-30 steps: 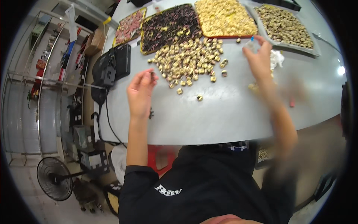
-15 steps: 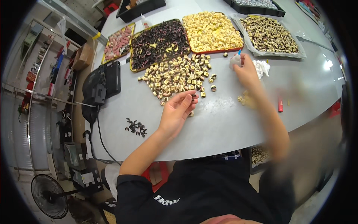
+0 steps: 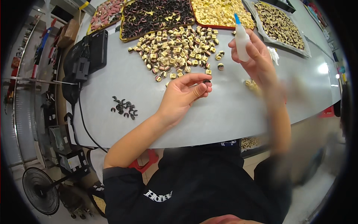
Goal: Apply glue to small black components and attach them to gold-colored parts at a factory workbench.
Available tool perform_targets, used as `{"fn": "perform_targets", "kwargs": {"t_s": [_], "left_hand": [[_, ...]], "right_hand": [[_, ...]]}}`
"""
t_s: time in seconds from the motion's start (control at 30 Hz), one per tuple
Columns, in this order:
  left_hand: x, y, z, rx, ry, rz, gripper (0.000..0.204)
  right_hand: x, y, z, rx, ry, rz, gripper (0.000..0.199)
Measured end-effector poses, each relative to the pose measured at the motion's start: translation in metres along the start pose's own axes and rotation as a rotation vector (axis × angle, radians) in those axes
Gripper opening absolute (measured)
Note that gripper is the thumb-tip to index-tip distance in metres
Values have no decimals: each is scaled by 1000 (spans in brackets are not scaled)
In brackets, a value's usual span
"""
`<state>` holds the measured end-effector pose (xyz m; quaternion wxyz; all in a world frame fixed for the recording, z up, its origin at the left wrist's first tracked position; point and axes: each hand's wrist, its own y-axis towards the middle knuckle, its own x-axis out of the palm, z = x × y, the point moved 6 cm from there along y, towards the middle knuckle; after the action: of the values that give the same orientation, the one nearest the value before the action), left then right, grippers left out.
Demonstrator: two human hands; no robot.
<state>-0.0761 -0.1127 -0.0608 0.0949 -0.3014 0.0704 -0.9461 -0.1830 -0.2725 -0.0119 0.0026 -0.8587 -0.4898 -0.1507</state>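
Note:
My left hand [image 3: 182, 95] pinches a small dark curved piece [image 3: 206, 81] between thumb and fingertips, just above the table. In my right hand [image 3: 258, 61] is a translucent white squeeze bottle [image 3: 242, 44], held upright with its narrow blue tip [image 3: 237, 18] pointing up. The two hands are apart. Beyond my left hand spreads a loose heap of small cream and dark brown blocks [image 3: 175, 50]. Several loose black curved pieces [image 3: 125, 107] lie left of my left forearm. A few thin cream pieces [image 3: 252, 85] are partly hidden by my right wrist.
Along the far side stand trays of pink pieces [image 3: 106, 14], black curved pieces [image 3: 156, 16], cream pieces [image 3: 223, 15] and brown-cream blocks [image 3: 279, 26]. A crumpled white tissue [image 3: 274, 56] lies right of my right hand. A black bag [image 3: 71, 71] and cable sit at the left edge.
The bottle has been lifted and appears larger, its tip still up. My left hand keeps its dark piece and has turned slightly. The whole view has shifted, with the trays now higher in the picture.

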Motion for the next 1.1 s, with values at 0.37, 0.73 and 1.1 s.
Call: {"fn": "perform_targets", "kwargs": {"t_s": [0.37, 0.73, 1.1], "left_hand": [[3, 4, -15, 5, -38, -210, 31], [7, 4, -14, -13, 39, -181, 33], [8, 3, -14, -28, 90, -150, 39]], "right_hand": [[22, -8, 1, -33, 156, -26, 46], [36, -20, 4, 43, -3, -1, 44], [40, -19, 2, 27, -51, -36, 45]]}}
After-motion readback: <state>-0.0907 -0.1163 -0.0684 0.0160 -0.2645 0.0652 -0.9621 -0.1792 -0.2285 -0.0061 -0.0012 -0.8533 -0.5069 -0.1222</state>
